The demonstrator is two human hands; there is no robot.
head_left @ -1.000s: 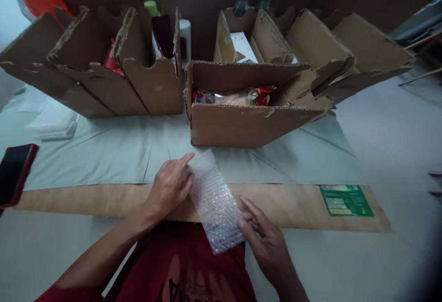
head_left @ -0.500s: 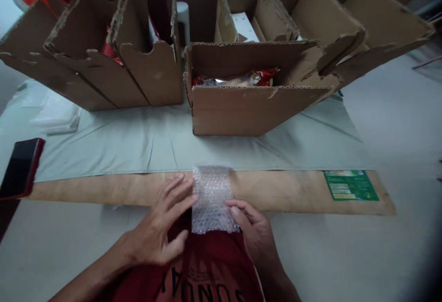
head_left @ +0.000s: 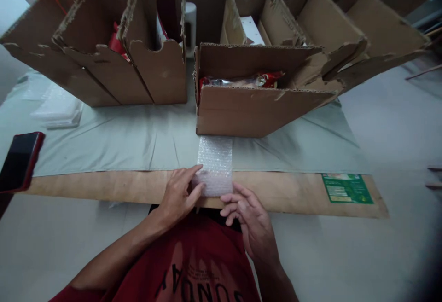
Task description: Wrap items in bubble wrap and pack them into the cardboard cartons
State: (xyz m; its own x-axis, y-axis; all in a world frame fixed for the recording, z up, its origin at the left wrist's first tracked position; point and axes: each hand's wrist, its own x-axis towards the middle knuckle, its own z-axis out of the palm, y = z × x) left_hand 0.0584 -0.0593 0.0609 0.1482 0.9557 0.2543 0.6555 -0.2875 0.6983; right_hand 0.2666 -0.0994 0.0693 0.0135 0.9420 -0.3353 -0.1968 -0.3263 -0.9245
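Note:
A clear bubble wrap pouch (head_left: 216,164) lies flat in front of me, partly on the cloth and partly on the brown board. Its far end reaches the foot of a cardboard box (head_left: 265,113). My left hand (head_left: 179,190) rests at the pouch's left edge, index finger and thumb apart on the plastic. At the near right corner is my right hand (head_left: 252,214), fingers loosely bent and spread, holding nothing. Whether its fingertips touch the pouch I cannot tell.
Cardboard dividers (head_left: 159,76) stand at the back left, more boxes (head_left: 331,21) at the back right. A stack of bubble wrap (head_left: 60,108) and a phone (head_left: 20,161) lie at left. A green label (head_left: 347,188) is on the board (head_left: 290,194); pale cloth (head_left: 165,141) covers the table.
The bubble wrap pouch has slid away from my body, off the board's near edge and up to the box. My left hand moved forward with it; my right hand has let go and its fingers have spread.

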